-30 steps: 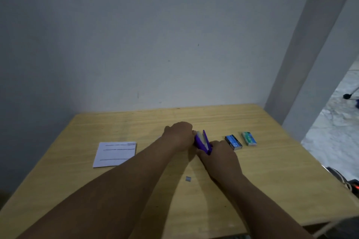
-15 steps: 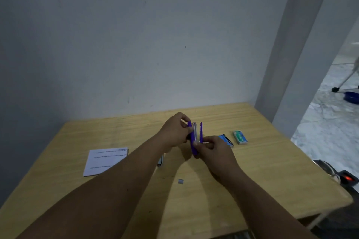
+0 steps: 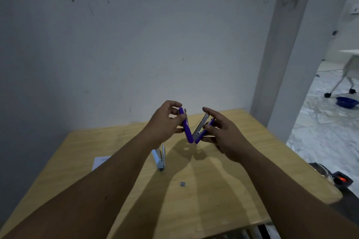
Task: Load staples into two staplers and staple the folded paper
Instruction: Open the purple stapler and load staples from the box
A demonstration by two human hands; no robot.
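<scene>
A purple stapler (image 3: 188,132) is held in the air above the wooden table (image 3: 242,190), swung wide into a V. My left hand (image 3: 165,122) pinches its purple top arm. My right hand (image 3: 223,134) holds the base half with the metal staple rail (image 3: 202,125) facing up. A white stapler (image 3: 159,158) lies on the table below my left wrist, also hinged apart. A small strip of staples (image 3: 182,184) sits on the table nearer to me. The folded paper (image 3: 101,161) lies at the left, partly hidden by my left forearm.
A grey wall stands just behind the table, with a pillar (image 3: 281,64) at the right. Beyond the right edge are a tiled floor, a blue bowl (image 3: 346,102) and a dark device with a red light (image 3: 342,179).
Both hands lifted the purple stapler off the table and spread it from nearly closed into a wide V. The view tilted up; the two staple boxes are now hidden behind my right hand.
</scene>
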